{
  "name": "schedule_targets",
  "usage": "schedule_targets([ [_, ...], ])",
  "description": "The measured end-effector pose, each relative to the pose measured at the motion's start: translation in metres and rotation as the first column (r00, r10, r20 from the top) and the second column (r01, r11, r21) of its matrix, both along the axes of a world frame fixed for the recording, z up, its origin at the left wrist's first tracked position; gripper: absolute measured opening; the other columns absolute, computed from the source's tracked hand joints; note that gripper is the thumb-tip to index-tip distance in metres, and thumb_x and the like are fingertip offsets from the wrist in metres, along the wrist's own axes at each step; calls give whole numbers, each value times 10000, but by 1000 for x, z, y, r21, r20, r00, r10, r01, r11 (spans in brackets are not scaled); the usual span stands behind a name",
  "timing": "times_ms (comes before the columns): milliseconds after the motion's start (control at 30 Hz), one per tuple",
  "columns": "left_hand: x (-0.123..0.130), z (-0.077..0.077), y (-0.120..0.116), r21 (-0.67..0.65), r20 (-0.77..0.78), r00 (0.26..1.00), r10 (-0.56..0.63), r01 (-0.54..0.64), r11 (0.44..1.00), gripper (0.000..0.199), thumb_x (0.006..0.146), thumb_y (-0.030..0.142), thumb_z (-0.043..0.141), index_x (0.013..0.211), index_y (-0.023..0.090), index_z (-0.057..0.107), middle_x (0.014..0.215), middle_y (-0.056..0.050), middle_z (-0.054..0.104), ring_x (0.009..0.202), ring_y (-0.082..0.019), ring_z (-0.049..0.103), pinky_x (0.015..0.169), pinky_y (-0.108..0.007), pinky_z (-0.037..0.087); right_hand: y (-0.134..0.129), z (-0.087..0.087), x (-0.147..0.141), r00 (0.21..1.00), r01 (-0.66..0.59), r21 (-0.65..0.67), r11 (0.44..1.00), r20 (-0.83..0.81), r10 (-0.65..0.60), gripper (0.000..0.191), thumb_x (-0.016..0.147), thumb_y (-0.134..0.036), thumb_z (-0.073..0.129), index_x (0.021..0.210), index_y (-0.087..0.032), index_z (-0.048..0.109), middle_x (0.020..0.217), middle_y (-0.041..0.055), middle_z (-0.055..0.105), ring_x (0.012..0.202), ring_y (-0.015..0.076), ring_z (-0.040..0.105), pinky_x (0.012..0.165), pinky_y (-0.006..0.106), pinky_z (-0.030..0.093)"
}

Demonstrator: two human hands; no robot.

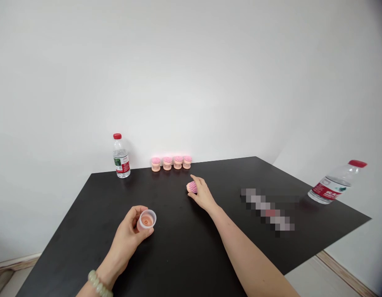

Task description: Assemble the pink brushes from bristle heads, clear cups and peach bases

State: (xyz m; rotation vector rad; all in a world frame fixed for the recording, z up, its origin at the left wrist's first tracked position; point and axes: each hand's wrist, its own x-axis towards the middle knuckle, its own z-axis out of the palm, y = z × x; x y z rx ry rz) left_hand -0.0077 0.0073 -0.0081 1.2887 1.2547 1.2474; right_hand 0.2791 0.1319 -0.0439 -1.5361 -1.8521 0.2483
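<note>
My left hand (133, 225) is wrapped around a small cup (147, 219) with a translucent whitish rim and a pinkish-orange inside. The cup's mouth tilts toward me and its lower part is hidden by my fingers. Farther off, my right hand (201, 194) grips a small round brush (192, 187) with pink bristles and a pale peach body. This brush is on its side, bristles toward my palm, at or just above the black table (172, 255). Several matching brushes (167, 163) stand in a row by the wall, bristles up.
A red-capped water bottle (121, 159) stands at the back left of the table. Another such bottle (336, 183) is near the right edge. Between my right arm and that bottle lies a long pixelated patch (268, 210). A white wall (191, 82) borders the table's far edge.
</note>
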Motion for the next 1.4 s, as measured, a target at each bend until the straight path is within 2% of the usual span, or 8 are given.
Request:
schedule_targets([
  [267,-6,-5,6,-54,6,998,-66,66,996,498,649,370,832,1073,213,624,1054,-58,726,979,-248,656,876,-352,497,-16,21,-16,999,-46,109,993,27,44,782,752,-222,785,1448,-204,429,1437,161,463,1346,343,418,1122,530,396],
  [433,-2,2,2,-41,87,992,-90,93,995,484,682,402,828,1064,195,616,1080,-83,707,1040,-265,645,929,-378,489,-53,37,-51,918,-383,282,880,8,397,507,868,-348,721,1327,-223,546,1316,136,596,1253,298,531,1071,501,461],
  [567,0,1,0,-9,132,987,-88,90,996,558,703,413,821,1164,215,577,1140,-79,672,1100,-262,617,937,-365,491,-78,35,-77,783,-596,120,794,-132,607,531,841,-437,746,1287,-198,583,1205,121,653,1117,263,626,957,432,551],
  [767,2,1,-3,33,90,977,-192,190,981,461,759,411,778,1141,240,585,1104,-58,680,1059,-246,633,904,-350,513,-85,26,-90,703,-649,-28,761,-404,585,512,820,-380,769,1273,-204,609,1114,80,680,950,215,693,864,386,580],
  [933,0,2,0,34,-63,986,-154,156,987,414,735,434,784,1051,219,624,984,-44,691,904,-228,648,777,-325,534,-85,31,-91,699,-639,-51,767,-454,552,377,800,-375,785,1120,-203,683,970,38,703,863,197,680,796,347,569],
  [1200,2,4,-2,-74,-13,987,-162,161,984,380,818,552,665,900,182,633,788,-10,663,676,-171,638,680,-294,508,-95,35,-90,726,-650,213,729,-107,679,463,850,-345,754,1247,-197,567,1208,124,602,1142,260,584,977,429,524],
  [1333,4,5,-3,-69,-21,991,-133,131,989,405,808,577,660,914,187,632,814,-13,672,666,-171,644,665,-292,513,-90,30,-91,681,-678,94,729,-295,671,898,700,-479,855,1437,-220,412,1361,152,514,1205,285,577,947,429,560],
  [1400,4,7,-3,-63,-73,990,-117,112,992,392,796,567,674,913,195,640,806,-11,685,676,-179,655,671,-290,512,-87,29,-91,673,-680,-1,733,-399,623,716,792,-495,773,1383,-211,484,1232,115,618,1061,251,662,889,409,579],
])
